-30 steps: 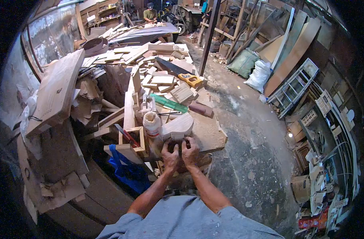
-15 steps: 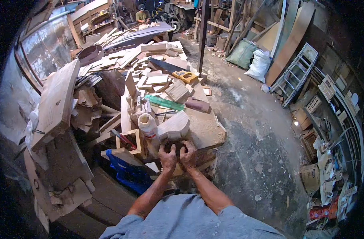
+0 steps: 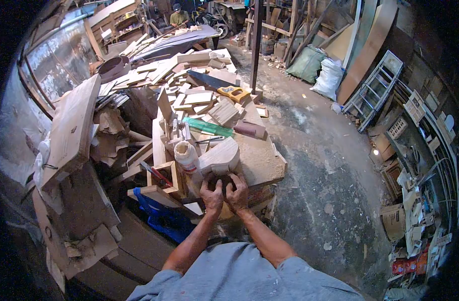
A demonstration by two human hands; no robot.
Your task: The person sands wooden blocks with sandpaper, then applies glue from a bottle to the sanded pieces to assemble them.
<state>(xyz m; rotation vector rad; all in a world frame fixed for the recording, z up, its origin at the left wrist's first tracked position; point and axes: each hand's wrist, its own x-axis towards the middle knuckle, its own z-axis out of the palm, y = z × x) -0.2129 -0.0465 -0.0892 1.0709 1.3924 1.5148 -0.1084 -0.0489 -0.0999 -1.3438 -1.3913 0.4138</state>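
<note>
Both hands are at the near edge of the workbench (image 3: pixel 262 163), side by side. My left hand (image 3: pixel 212 194) has its fingers curled against the near side of a pale, curved wooden block (image 3: pixel 220 155). My right hand (image 3: pixel 236 192) is curled in the same way just to its right. The fingertips of both meet a small wooden piece at the block's near end, and shadow hides part of the grip. A white glue bottle (image 3: pixel 186 156) with an open top stands left of the block. Behind lie a green strip (image 3: pixel 208 127) and a brown sanding block (image 3: pixel 249 129).
A handsaw with a yellow handle (image 3: pixel 233 93) lies among wood offcuts (image 3: pixel 197 99). At the left are a small wooden frame (image 3: pixel 175 175) and a blue cloth (image 3: pixel 162 216). A dark post (image 3: pixel 256 47) rises behind the bench. Far back sits another person (image 3: pixel 179 18).
The view has shifted very slightly. Both hands stay at the block's near end, with only a slight change in the fingers.
</note>
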